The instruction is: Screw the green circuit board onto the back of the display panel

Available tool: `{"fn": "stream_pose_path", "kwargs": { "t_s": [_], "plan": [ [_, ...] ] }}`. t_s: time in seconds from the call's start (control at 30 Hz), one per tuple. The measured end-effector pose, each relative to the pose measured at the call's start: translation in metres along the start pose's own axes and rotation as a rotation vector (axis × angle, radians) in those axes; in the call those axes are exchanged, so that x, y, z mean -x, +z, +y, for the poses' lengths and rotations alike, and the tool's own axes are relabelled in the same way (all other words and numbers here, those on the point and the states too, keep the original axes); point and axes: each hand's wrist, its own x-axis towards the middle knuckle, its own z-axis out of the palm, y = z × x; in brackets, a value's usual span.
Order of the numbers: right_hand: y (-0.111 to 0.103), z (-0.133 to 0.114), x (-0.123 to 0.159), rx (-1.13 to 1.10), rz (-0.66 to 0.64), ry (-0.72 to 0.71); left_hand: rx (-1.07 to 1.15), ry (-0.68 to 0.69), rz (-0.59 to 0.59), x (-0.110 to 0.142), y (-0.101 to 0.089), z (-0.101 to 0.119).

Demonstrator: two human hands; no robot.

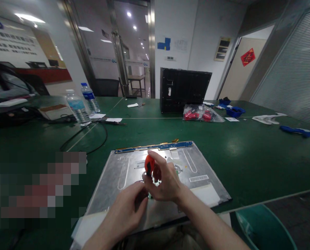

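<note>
A flat silver metal panel, with a blue circuit strip along its far edge, lies on the table in front of me. Over its middle, my right hand grips the red-orange and black handle of a screwdriver, held upright with the tip hidden. My left hand rests low on the panel beside it, fingers bent together near the screwdriver's lower end. Whatever is between those fingers is hidden. A bit of green circuit board shows between my hands.
Two water bottles and a black cable are at the left of the green table. Farther back stand a large black panel and a clear bag of red parts. A green bin is below the near right edge. A left patch is pixelated.
</note>
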Motion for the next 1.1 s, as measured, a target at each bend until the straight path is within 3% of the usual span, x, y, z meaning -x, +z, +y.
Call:
{"fn": "stream_pose_path", "kwargs": {
  "t_s": [0.17, 0.43, 0.77, 1.1],
  "plan": [
    [-0.0014, -0.0022, -0.0028, 0.034, 0.050, -0.029, -0.025, 0.007, 0.010, -0.0002, -0.0001, 0.0006],
    [-0.0055, -0.0013, -0.0012, -0.085, -0.022, -0.013, -0.030, -0.023, 0.038, 0.0017, -0.0007, 0.0039],
    [-0.0028, 0.0001, -0.0017, 0.003, 0.071, 0.000, -0.024, -0.016, 0.069, 0.0010, 0.0023, 0.0007],
    [-0.0065, -0.0002, -0.0021, -0.115, -0.003, 0.007, -0.086, 0.021, 0.054, 0.0006, 0.0059, -0.0047]
  ]
}}
